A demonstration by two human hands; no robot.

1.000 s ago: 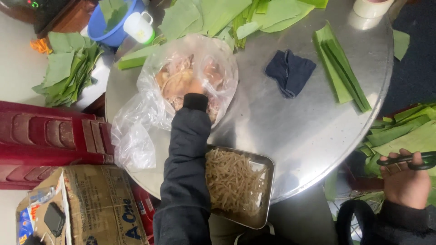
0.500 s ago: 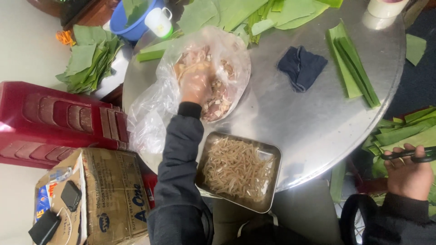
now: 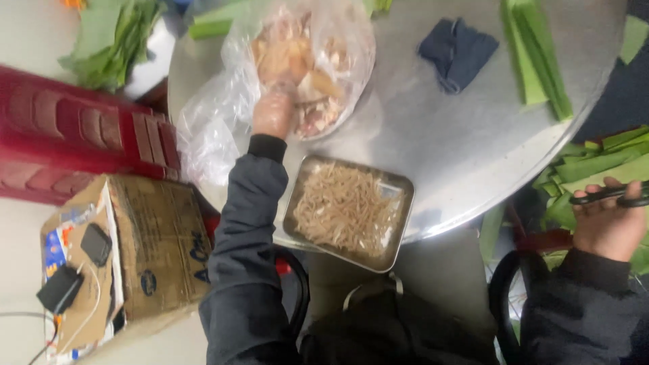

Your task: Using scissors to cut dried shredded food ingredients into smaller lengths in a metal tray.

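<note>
Meat (image 3: 307, 64) in a clear plastic bag (image 3: 216, 128) on the round metal table (image 3: 460, 155), just beyond the tray of shredded strips (image 3: 348, 209), is still gripped by the left hand (image 3: 274, 111), now drawn slightly nearer that tray, while black scissors (image 3: 612, 196) are held closed-fingered by the right hand (image 3: 608, 223) off the table's edge.

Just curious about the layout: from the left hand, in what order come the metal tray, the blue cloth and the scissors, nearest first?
From the left hand:
1. Metal tray, just below, at the table's near edge.
2. Blue cloth, to the right, farther up the table.
3. Scissors, far right, in the right hand.
</note>
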